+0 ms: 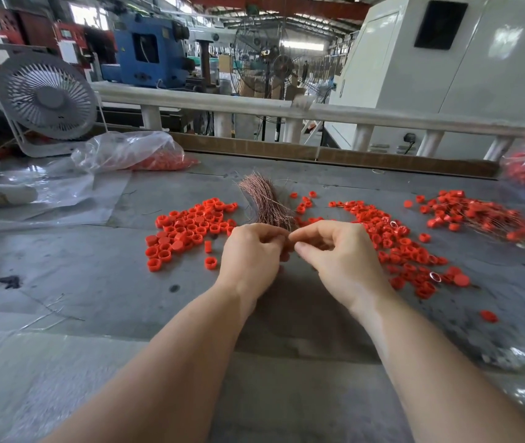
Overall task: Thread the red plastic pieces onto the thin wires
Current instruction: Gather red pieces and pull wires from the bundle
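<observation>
Both hands are meeting fingertip to fingertip just below the bundle of thin wires [267,199]: left hand [250,255] and right hand [339,254] are curling, pinching something too small to tell. Ribbed red plastic pieces [187,227] are lying scattered beside the coppery bundle on the grey table [95,282].

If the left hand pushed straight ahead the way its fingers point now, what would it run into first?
The left hand points right and slightly away, fingertips almost against the right hand. It would likely meet that hand's fingers first; the wire bundle lies just beyond. Depth is unclear.
</observation>
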Demonstrator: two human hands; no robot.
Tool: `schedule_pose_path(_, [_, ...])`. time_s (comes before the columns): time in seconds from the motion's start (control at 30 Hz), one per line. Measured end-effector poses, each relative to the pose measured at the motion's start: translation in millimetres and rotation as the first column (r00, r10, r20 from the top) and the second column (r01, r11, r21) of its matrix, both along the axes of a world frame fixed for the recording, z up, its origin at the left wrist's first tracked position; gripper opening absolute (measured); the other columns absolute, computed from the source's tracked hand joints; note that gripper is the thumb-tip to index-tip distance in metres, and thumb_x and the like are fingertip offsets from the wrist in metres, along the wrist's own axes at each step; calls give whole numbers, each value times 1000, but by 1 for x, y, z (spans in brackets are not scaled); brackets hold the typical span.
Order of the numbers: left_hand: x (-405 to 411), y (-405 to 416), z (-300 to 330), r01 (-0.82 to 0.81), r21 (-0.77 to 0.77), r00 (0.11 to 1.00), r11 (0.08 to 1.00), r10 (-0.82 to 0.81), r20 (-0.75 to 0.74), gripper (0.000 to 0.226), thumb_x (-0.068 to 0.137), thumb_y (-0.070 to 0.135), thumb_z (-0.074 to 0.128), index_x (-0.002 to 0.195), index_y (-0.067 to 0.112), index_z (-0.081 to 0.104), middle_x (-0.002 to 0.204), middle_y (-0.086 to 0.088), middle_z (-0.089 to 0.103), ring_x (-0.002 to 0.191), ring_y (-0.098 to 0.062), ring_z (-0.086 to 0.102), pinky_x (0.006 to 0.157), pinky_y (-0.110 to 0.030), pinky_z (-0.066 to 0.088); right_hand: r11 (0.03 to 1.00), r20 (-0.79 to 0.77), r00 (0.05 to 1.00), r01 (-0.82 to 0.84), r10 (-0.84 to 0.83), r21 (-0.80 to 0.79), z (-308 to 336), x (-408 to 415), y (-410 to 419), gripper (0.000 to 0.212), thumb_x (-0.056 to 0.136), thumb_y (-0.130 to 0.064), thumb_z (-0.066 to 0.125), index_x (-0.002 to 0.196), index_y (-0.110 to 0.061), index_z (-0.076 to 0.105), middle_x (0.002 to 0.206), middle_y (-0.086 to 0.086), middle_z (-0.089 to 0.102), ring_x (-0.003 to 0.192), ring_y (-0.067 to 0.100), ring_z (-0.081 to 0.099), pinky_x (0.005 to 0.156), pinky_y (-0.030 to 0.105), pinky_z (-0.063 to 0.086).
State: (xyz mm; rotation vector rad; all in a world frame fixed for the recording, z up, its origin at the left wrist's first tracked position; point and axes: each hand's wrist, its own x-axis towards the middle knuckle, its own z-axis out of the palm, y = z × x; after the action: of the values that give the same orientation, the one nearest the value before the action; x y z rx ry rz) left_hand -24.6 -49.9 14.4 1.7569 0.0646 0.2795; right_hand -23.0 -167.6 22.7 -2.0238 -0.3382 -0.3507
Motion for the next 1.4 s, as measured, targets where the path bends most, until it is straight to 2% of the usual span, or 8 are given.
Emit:
schedule_pose_path(0.23, [1,3,0,-6,-193,999,981,-3,-48,20,83,-3,62,73,14,62,56,1,61,43,-5,54,44,-16,47,998,-112,991,-68,69,15,0,-1,1,26,80,1,64,68,-22,67,68,-2,68,69,9,65,70,20,50])
schedule_pose_path(0.37, [0,5,1,-26,-190,998,981,15,-59,20,81,-4,62,74,14,60,65,-5,64,50,-10,56,43,-17,45,997,-118,993,-4,13,72,0,0,-1,25,79,4,61,68,-18,64,64,4,68,56,1,59,64,17,47])
schedule_pose_path(0.47, [0,5,2,-34,-205,998,978,22,-61,20,83,-5,59,75,13,59,64,-5,62,47,-9,56,42,-17,45,997,-90,994,68,-65,41,-2,3,-3,23,80,3,61,72,-19,63,69,5,67,64,11,58,68,25,46])
schedule_pose_path(0.7, [-4,1,6,34,-73,997,997,-29,72,24,84,-5,56,79,18,56,64,-3,63,44,-4,55,44,-19,47,994,54,998,-33,39,-104,-1,1,-2,43,83,11,51,107,-20,69,77,-20,59,63,-11,53,63,1,39])
schedule_pose_path(0.83, [-5,1,9,91,-209,992,974,-71,102,20,86,-6,56,82,14,59,62,-2,61,45,-4,56,43,-18,46,999,95,995,3,0,-33,-1,4,-2,18,84,2,62,88,-12,72,69,-17,60,60,-12,53,61,5,40])
schedule_pose_path(1.0, [-8,3,13,198,-328,980,924,-176,97,20,85,-9,56,90,11,59,56,0,61,45,-8,54,43,-20,46,999,147,989,-2,9,-47,0,3,-3,34,81,11,60,98,-16,71,90,-8,64,71,-7,54,73,5,41])
schedule_pose_path(1.07, [-10,2,14,241,-358,970,902,-218,105,19,85,-7,57,93,10,59,57,-2,61,46,-10,54,43,-21,45,999,163,986,-25,30,-34,0,2,-3,25,82,7,62,93,-13,72,86,-4,65,71,-7,55,72,7,41])
schedule_pose_path(1.4, [-9,4,15,142,-290,985,946,-107,135,22,85,-4,58,80,15,67,53,10,60,46,-3,50,42,-17,42,994,123,992,-11,-2,109,1,4,-4,16,87,-4,61,77,-17,64,72,-1,67,71,15,62,68,24,48])
